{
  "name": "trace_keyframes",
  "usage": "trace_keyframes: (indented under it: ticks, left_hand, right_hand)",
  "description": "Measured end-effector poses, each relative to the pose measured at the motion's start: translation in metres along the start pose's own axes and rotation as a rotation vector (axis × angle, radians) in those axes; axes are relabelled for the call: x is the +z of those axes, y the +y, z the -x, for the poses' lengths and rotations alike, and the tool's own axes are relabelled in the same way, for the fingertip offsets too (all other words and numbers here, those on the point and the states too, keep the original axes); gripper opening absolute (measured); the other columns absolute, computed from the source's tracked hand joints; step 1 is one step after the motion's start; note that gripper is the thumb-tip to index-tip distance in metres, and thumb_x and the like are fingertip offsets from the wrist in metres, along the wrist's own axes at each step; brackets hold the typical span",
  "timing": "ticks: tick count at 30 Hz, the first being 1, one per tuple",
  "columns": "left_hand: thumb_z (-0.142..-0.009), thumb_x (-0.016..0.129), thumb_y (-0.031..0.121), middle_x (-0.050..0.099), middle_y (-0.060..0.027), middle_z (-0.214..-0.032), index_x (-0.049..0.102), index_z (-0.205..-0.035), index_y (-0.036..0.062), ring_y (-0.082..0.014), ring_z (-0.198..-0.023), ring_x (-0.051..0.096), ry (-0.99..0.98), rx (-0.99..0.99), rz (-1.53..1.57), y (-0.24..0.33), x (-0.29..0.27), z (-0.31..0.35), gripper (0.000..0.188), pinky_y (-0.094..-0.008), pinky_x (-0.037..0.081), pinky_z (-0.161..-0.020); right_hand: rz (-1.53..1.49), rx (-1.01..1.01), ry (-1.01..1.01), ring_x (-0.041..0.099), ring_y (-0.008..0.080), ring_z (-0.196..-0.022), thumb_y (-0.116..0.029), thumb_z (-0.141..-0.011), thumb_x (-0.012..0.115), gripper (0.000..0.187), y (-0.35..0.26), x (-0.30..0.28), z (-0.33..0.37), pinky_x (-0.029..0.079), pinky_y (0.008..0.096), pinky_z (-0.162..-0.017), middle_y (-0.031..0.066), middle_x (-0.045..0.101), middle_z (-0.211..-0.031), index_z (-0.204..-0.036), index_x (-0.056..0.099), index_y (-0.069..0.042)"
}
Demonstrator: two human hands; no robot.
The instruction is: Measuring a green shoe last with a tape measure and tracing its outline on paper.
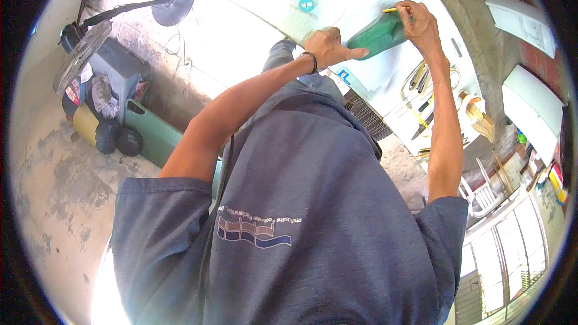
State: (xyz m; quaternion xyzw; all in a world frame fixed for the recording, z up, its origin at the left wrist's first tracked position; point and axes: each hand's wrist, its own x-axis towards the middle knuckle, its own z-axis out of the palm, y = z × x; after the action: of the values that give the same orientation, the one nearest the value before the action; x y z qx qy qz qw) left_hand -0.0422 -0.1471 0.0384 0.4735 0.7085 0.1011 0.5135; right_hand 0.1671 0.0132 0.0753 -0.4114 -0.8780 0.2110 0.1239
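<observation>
Worktop: a long pale worktop [253, 30] fills the top of my view, washed out by glare on its left half, with white paper sheets spread over it.
Fan: a pedestal fan [81, 54] lies tipped on the concrete floor at my left, well apart from the work.
Green piece: a curved green piece [378, 35], which looks like leather or plastic sheet, lies flat on the paper between my two hands.
Left hand: my left hand [330, 47] presses down on the near end of the green piece, thumb stretched along its edge; the grip is flat and spread, pinning rather than clasping.
Right hand: my right hand [421, 23] sits at the far end of the piece, its grip pinched narrow around a yellow pencil [392, 9] whose tip meets the upper edge.
Tool row: knives, pens and scissors-like tools [424, 99] lie in a loose row just right of my right forearm.
Risk, slip: I judge the piece could creep under the pencil if my left hand eases, skewing the traced line.
Risk, glare: the bright wash could hide faint marks from me.
Risk, elbow: my right arm hangs near the tools and could knock one off.
</observation>
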Motion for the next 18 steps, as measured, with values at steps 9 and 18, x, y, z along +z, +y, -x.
trace_keyframes:
  ticks: [9, 18]
  left_hand:
    - [-0.057, 0.072, 0.083, 0.068, -0.0167, -0.083, 0.068, -0.085, -0.0018, -0.0291, -0.081, 0.068, -0.004, -0.012, 0.013, 0.002, 0.0, -0.002, 0.09, -0.0402, 0.053, -0.069]
    - [-0.061, 0.072, 0.084, 0.067, -0.0157, -0.075, 0.064, -0.078, 0.0002, -0.0283, -0.072, 0.068, 0.043, 0.056, 0.012, -0.004, 0.003, -0.001, 0.086, -0.0411, 0.054, -0.065]
  right_hand:
    - [0.051, 0.093, -0.009, 0.068, 0.0292, -0.085, -0.031, -0.101, 0.055, 0.025, 0.029, -0.008, -0.013, 0.054, 0.0398, -0.079, 0.0154, 0.068, -0.089, -0.111, 0.07, -0.013]
    - [0.005, 0.134, -0.045, 0.068, 0.0292, -0.087, -0.034, -0.102, 0.054, 0.029, 0.04, -0.013, -0.015, 0.053, 0.0402, -0.081, 0.0173, 0.068, -0.092, -0.113, 0.069, -0.011]
